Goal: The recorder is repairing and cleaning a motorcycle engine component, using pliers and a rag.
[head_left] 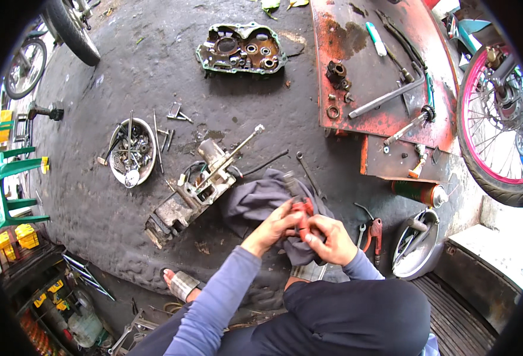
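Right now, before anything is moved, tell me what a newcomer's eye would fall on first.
Probably the bright red part at the centre, held between the left hand and right hand over a bunched grey cloth. The pink-rimmed spoked wheel at the right edge and the stained red panel at upper right would likely come next. Then perhaps the open engine casing half near the top centre.

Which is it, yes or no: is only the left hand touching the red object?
No, the left hand and the right hand both have fingers on the red object.
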The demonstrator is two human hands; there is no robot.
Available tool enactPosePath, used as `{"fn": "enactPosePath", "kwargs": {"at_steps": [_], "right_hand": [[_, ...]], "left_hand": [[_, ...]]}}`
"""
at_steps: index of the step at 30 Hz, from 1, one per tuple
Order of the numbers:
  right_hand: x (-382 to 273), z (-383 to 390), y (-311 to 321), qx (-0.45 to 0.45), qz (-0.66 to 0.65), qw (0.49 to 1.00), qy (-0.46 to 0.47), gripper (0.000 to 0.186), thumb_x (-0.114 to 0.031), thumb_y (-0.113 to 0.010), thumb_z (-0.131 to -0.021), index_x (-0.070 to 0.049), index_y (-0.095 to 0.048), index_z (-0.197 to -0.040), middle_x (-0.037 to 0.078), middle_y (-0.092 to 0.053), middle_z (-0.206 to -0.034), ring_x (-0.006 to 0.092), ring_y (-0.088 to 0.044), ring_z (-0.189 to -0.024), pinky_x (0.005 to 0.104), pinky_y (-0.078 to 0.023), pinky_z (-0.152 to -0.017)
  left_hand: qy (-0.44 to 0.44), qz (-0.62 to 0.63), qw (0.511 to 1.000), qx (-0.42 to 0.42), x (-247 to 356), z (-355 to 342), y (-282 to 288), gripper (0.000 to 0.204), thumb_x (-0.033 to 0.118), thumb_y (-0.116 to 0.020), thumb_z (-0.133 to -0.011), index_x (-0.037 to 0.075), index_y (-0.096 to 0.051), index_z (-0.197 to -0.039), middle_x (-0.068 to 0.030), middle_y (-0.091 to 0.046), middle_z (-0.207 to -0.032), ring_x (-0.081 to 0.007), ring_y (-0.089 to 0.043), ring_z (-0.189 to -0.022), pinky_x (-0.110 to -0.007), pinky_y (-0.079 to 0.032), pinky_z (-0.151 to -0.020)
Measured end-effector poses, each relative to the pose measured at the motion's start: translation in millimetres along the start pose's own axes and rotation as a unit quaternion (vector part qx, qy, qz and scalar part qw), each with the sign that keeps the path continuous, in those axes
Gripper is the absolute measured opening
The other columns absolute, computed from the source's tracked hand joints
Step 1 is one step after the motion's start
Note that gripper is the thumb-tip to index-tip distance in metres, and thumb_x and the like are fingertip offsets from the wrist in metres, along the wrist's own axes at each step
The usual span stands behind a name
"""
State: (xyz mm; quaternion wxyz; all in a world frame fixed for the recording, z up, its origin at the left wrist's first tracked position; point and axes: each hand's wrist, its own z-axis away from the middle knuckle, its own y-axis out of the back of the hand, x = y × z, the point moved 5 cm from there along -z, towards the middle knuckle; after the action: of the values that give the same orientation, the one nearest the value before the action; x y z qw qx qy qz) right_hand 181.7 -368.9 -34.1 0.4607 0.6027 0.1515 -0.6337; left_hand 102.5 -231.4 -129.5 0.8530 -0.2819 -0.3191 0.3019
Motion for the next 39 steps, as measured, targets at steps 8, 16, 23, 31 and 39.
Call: {"fn": "enactPosePath", "kwargs": {"at_steps": [8, 16, 23, 31, 39], "right_hand": [[96.1, 69.7, 46.5, -0.149, 0.193, 0.925, -0.292, 0.051, -0.042, -0.083, -0.076, 0.006, -0.069, -0.088, 0.023, -0.067, -0.085, 0.0412, -0.067, -0.081, 0.0477, -0.052, -0.077], [13.7, 44.7, 80.8, 0.046, 0.331, 0.938, -0.093, 0.038, -0.026, -0.090, -0.065, -0.002, -0.074, -0.091, 0.013, -0.066, -0.115, 0.0327, -0.059, -0.114, 0.0462, -0.046, -0.096], [-3.0, 56.2, 101.6, 0.066, -0.174, 0.963, -0.193, 0.043, -0.019, -0.084, -0.077, 0.001, -0.066, -0.112, 0.012, -0.070, -0.106, 0.0311, -0.069, -0.103, 0.0385, -0.051, -0.095], [2.5, -9.0, 34.3, 0.044, -0.265, 0.954, -0.135, 0.053, -0.022, -0.070, -0.086, -0.002, -0.059, -0.133, 0.018, -0.060, -0.136, 0.0326, -0.060, -0.120, 0.0452, -0.044, -0.109], [57.7, -20.6, -59.8, -0.179, -0.153, 0.971, -0.026, 0.057, -0.032, -0.060, -0.099, -0.008, -0.047, -0.149, 0.013, -0.052, -0.147, 0.0274, -0.047, -0.137, 0.0400, -0.031, -0.120]], "left_hand": [[-0.129, -0.138, 0.979, 0.077, 31.8, 12.0, 8.7, 0.035, 0.004, -0.067, -0.089, 0.001, -0.063, -0.124, -0.0037, -0.066, -0.113, -0.0135, -0.060, -0.106, -0.031, -0.045, -0.099], [-0.377, -0.620, 0.657, 0.205, 93.4, 72.1, -35.8, 0.022, 0.026, -0.079, -0.087, 0.011, -0.073, -0.101, -0.0062, -0.063, -0.087, -0.0268, -0.059, -0.083, -0.040, -0.046, -0.089], [-0.263, -0.177, 0.943, 0.102, 96.0, 96.8, -27.8, 0.034, 0.017, -0.076, -0.094, 0.001, -0.062, -0.120, -0.0113, -0.071, -0.104, -0.0181, -0.067, -0.093, -0.033, -0.055, -0.086], [-0.217, -0.004, 0.976, -0.012, 96.2, 99.4, -4.9, 0.039, 0.023, -0.072, -0.096, -0.001, -0.056, -0.122, -0.0106, -0.065, -0.091, -0.0045, -0.049, -0.061, -0.021, -0.042, -0.055], [-0.187, -0.004, 0.981, 0.048, 79.2, 118.6, 7.4, 0.039, 0.028, -0.083, -0.087, 0.003, -0.062, -0.108, -0.0014, -0.062, -0.086, -0.0059, -0.054, -0.063, -0.022, -0.043, -0.052]]}}
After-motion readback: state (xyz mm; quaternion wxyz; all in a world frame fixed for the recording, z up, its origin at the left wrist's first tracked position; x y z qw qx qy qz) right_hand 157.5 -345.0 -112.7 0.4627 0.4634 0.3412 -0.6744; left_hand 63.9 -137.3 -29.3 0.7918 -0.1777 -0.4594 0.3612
